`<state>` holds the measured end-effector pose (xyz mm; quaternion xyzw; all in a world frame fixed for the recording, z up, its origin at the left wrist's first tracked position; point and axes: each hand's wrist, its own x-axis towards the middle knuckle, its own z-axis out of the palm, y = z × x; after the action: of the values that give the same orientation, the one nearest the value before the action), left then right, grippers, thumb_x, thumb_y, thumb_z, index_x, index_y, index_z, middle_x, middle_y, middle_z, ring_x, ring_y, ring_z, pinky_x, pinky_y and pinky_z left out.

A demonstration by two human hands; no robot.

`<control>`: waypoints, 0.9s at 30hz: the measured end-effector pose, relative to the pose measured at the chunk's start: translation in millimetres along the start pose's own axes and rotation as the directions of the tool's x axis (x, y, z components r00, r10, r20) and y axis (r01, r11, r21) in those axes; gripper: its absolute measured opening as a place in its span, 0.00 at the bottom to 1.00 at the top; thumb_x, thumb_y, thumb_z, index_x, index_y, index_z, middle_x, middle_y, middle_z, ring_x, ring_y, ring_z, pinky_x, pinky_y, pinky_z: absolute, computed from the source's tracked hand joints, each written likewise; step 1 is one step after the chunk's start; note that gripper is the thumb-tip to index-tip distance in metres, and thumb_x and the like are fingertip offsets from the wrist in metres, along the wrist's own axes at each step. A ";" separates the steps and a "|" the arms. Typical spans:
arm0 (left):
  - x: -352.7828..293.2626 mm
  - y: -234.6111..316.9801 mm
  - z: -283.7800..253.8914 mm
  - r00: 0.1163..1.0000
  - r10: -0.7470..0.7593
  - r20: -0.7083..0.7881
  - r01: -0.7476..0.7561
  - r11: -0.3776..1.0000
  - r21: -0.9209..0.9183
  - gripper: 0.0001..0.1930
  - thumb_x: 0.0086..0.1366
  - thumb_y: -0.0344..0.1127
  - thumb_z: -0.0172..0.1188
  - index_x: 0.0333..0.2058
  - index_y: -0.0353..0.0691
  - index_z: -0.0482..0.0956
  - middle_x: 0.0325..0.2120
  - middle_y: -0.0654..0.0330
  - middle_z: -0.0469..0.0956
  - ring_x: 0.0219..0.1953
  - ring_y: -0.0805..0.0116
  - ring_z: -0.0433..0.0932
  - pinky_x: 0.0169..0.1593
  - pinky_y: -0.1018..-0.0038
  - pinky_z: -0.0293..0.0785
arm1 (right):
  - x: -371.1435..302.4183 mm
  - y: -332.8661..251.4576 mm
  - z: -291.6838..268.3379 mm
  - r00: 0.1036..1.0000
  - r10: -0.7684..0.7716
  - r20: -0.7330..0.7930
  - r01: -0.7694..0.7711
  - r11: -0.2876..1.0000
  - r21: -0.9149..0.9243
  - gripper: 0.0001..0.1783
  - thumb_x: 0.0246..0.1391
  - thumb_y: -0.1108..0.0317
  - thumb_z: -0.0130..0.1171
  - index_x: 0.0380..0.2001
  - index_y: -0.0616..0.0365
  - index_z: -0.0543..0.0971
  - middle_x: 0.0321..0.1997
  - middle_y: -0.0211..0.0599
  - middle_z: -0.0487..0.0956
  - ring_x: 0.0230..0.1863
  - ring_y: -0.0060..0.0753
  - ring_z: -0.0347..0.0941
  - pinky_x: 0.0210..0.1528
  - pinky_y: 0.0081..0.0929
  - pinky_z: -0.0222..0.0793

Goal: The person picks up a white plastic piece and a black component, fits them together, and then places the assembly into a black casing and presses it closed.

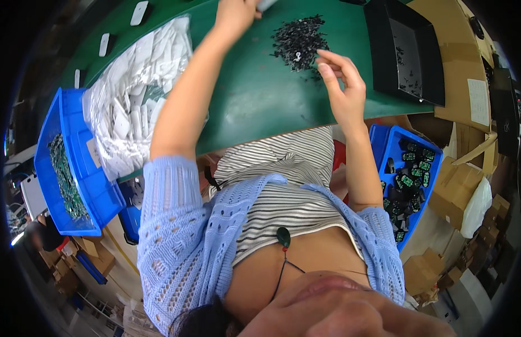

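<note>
At the top edge, my left hand (235,18) is closed with its fingertips at a pale plastic piece (266,5); the edge of the view cuts off most of the piece and part of the hand. My right hand (344,81) hovers at the near right side of a heap of small black parts (299,40). Its thumb and forefinger are a little apart, fingers loosely bent, and nothing shows between them. On the heap lies a small white bit (297,56). Both hands are over the green table (249,95).
A clear bag of white plastic shells (142,95) lies left of my left forearm. Black box (384,53) with small parts stands right. Blue bins hold green circuit boards (64,174) at left and black parts with green boards (409,180) at right. White shells (139,12) lie far left.
</note>
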<state>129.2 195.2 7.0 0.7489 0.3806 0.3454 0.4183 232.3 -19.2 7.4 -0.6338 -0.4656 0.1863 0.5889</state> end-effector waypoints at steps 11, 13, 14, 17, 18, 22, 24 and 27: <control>170.9 -100.2 -21.4 0.660 -0.535 0.527 0.667 0.740 -0.083 0.20 0.66 0.44 0.48 0.33 0.29 0.75 0.21 0.50 0.79 0.14 0.68 0.74 0.17 0.76 0.69 | 13.0 19.0 7.0 0.992 -0.084 0.099 0.125 0.815 -0.565 0.20 0.40 0.66 0.66 0.39 0.56 0.76 0.38 0.36 0.73 0.39 0.40 0.68 0.40 0.32 0.66; 144.3 -59.7 -21.6 0.814 -0.445 0.373 0.378 0.894 0.241 0.20 0.65 0.47 0.48 0.30 0.32 0.76 0.21 0.55 0.79 0.14 0.71 0.73 0.18 0.77 0.68 | 18.9 32.2 8.2 0.980 -0.153 0.125 0.197 0.795 -0.573 0.13 0.40 0.68 0.64 0.32 0.57 0.76 0.35 0.38 0.73 0.38 0.43 0.68 0.39 0.34 0.66; 137.2 -36.8 -44.4 0.816 -0.382 0.434 0.229 0.903 0.364 0.20 0.65 0.47 0.49 0.29 0.33 0.76 0.20 0.58 0.79 0.15 0.73 0.73 0.19 0.78 0.68 | 21.8 32.7 8.4 0.981 -0.154 0.121 0.196 0.796 -0.572 0.08 0.42 0.71 0.62 0.27 0.59 0.75 0.32 0.38 0.73 0.36 0.42 0.69 0.38 0.34 0.66; 56.7 48.7 -111.2 0.827 -0.170 0.535 0.027 0.964 0.264 0.19 0.65 0.47 0.49 0.28 0.34 0.77 0.18 0.62 0.78 0.17 0.76 0.73 0.22 0.80 0.68 | 24.1 35.1 3.8 0.981 -0.159 0.112 0.195 0.799 -0.569 0.05 0.44 0.73 0.61 0.26 0.59 0.76 0.29 0.37 0.74 0.34 0.40 0.70 0.36 0.33 0.67; 27.7 66.4 -137.2 0.762 -0.186 0.621 0.040 0.970 0.241 0.19 0.65 0.46 0.50 0.28 0.35 0.78 0.18 0.62 0.77 0.19 0.77 0.74 0.23 0.79 0.69 | 24.8 34.8 4.5 0.979 -0.162 0.125 0.204 0.794 -0.572 0.05 0.44 0.73 0.61 0.26 0.60 0.76 0.29 0.37 0.74 0.33 0.39 0.70 0.36 0.32 0.67; -81.3 63.9 -179.7 0.748 -0.415 0.518 0.097 0.840 0.534 0.12 0.56 0.35 0.59 0.38 0.38 0.76 0.32 0.52 0.76 0.36 0.53 0.75 0.40 0.66 0.71 | 32.7 30.9 9.4 0.976 -0.090 0.200 0.197 0.758 -0.622 0.08 0.44 0.69 0.63 0.27 0.60 0.76 0.26 0.35 0.72 0.28 0.34 0.69 0.31 0.28 0.66; -131.5 23.9 -189.0 0.933 -0.071 0.352 -0.196 0.720 0.666 0.13 0.55 0.33 0.59 0.40 0.40 0.75 0.35 0.53 0.75 0.40 0.54 0.74 0.43 0.67 0.71 | 35.1 30.8 15.6 0.973 -0.049 0.226 0.180 0.775 -0.606 0.07 0.46 0.70 0.62 0.26 0.60 0.75 0.26 0.37 0.72 0.28 0.36 0.69 0.32 0.30 0.66; -179.6 -1.7 -179.7 0.926 0.211 0.312 -0.376 0.571 0.730 0.21 0.43 0.27 0.62 0.40 0.38 0.73 0.38 0.57 0.74 0.44 0.56 0.70 0.46 0.66 0.70 | 35.2 41.1 18.0 0.961 -0.153 0.231 0.260 0.781 -0.567 0.06 0.47 0.70 0.60 0.26 0.60 0.75 0.27 0.39 0.74 0.30 0.39 0.70 0.33 0.31 0.66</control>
<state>-106.2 106.9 43.6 0.9370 0.3200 0.1378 0.0240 250.9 24.8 -23.7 -0.7120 -0.6162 0.0200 0.3360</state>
